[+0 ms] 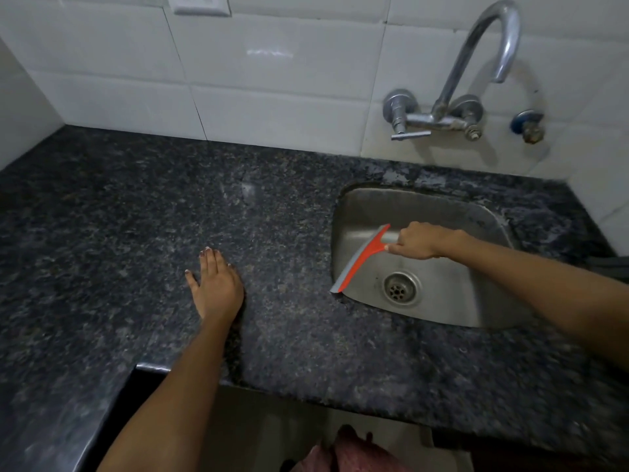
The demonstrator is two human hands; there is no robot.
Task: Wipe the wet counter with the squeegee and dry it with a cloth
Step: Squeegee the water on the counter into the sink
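The right hand (420, 240) is closed around the grey handle of the squeegee (361, 258), and its curled fingers hide most of that handle. The orange head and grey blade slant down from the fingertips over the steel sink (483, 301), the blade's low end touching the sink's left rim. The left hand (218, 284) lies flat on the dark granite counter (119, 216), fingers together, holding nothing. A pinkish cloth (343, 451), cut off at the bottom edge, is blurred.
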